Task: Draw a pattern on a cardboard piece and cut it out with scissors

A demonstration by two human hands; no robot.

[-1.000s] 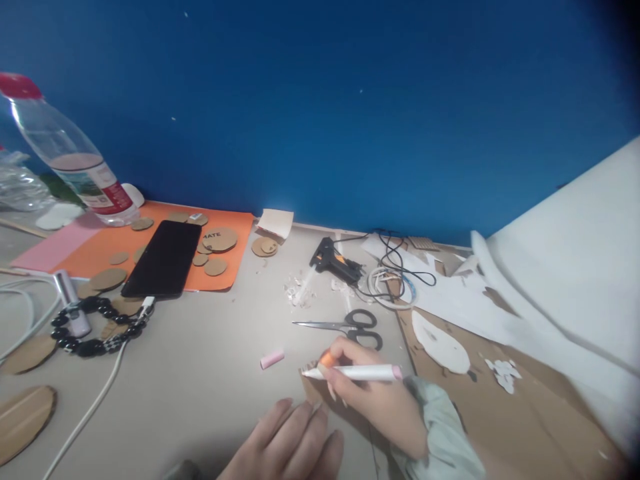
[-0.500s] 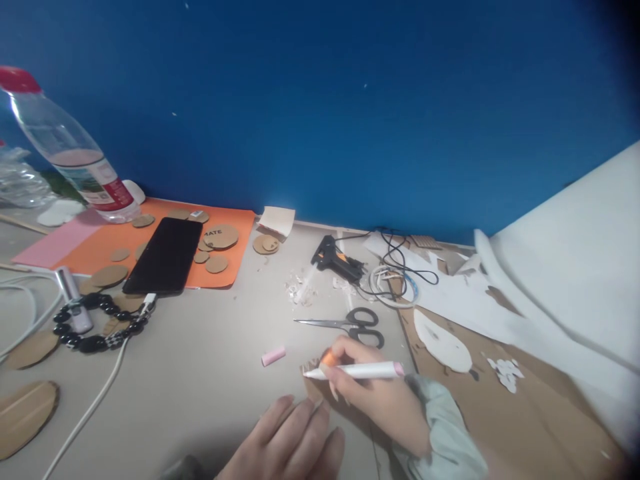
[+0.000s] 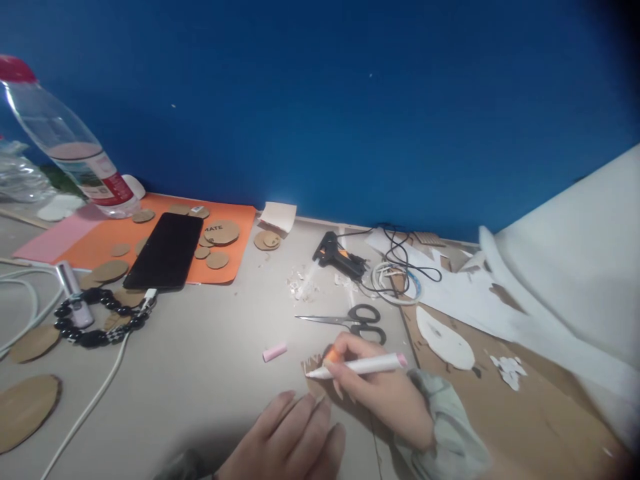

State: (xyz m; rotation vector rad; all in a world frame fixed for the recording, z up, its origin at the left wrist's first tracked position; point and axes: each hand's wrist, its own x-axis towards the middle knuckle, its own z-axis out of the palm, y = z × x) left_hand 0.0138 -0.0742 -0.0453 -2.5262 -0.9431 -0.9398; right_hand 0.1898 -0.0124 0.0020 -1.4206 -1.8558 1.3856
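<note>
My right hand (image 3: 380,387) is closed round a white marker (image 3: 373,364) with a pink end. Its tip touches a small brown piece of cardboard (image 3: 313,364) that carries pale strokes along its far edge. Something orange (image 3: 331,355) shows between my thumb and forefinger. My left hand (image 3: 293,437) rests at the near side of the cardboard, fingers together and curled over it, thumb hidden. A pink marker cap (image 3: 275,353) lies just beyond the fingers. Black-handled scissors (image 3: 345,321) lie closed behind my right hand.
A glue gun (image 3: 340,257) with a tangled cord sits among clear scraps. Left are a phone (image 3: 165,252) on orange paper (image 3: 243,230), cardboard discs (image 3: 223,233), a beaded bracelet (image 3: 93,338) and a bottle (image 3: 75,150). White cut-outs (image 3: 445,339) lie right.
The marker tip has shifted slightly along the cardboard and the marker's rear end has tilted up a little. My left hand stays in place. The view has moved slightly.
</note>
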